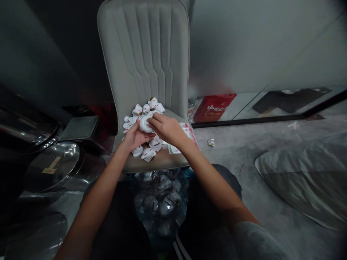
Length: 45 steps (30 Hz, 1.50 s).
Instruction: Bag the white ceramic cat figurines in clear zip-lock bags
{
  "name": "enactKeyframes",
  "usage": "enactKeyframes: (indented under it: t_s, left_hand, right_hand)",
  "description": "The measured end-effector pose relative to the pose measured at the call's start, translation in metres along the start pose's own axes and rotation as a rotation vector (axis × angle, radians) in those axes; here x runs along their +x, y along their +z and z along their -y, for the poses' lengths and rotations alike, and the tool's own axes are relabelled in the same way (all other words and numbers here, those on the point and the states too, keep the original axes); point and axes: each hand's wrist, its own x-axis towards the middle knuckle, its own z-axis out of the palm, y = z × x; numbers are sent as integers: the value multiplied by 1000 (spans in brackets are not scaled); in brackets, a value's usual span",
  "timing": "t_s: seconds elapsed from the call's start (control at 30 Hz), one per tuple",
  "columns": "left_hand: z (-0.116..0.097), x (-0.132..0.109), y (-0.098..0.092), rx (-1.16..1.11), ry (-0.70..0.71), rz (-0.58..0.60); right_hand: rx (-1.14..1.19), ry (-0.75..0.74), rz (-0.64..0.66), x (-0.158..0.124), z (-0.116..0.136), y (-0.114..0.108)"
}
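Several small white ceramic lucky-cat figurines (143,112) lie heaped on the seat of a grey upholstered chair (143,54). My right hand (168,130) presses its fingers on top of a white figurine (145,122), and my left hand (135,136) cups the same figurine from below. Its shape is partly hidden by my fingers. Other cats sit close around both hands, with two at the seat's front edge. A white paper with pink marks (184,135) lies at the seat's right side, next to my right wrist.
Between my knees sits a blue-tinted plastic bag of wrapped items (159,202). Shiny round metal discs (51,166) stand to the left. A red box (214,107) stands behind the chair at right. A crumpled wrapper (211,143) lies on the grey floor.
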Motion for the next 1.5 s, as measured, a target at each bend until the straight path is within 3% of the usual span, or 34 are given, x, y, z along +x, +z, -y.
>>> enactKeyframes:
  t_s: [0.27, 0.53, 0.93, 1.27, 1.5]
  left_hand:
    - [1, 0, -2, 29, -25, 2]
    - [12, 3, 7, -35, 119, -78]
    - [31, 2, 27, -100, 340, -145]
    - [21, 1, 16, -26, 187, -75]
    - [41, 4, 24, -5, 429, -186]
  right_hand:
    - [11, 30, 4, -2, 0, 3]
    - [88, 202, -13, -8, -8, 23]
    - [252, 272, -71, -11, -15, 37]
    - [268, 170, -45, -13, -19, 31]
    - [413, 225, -101, -13, -19, 48]
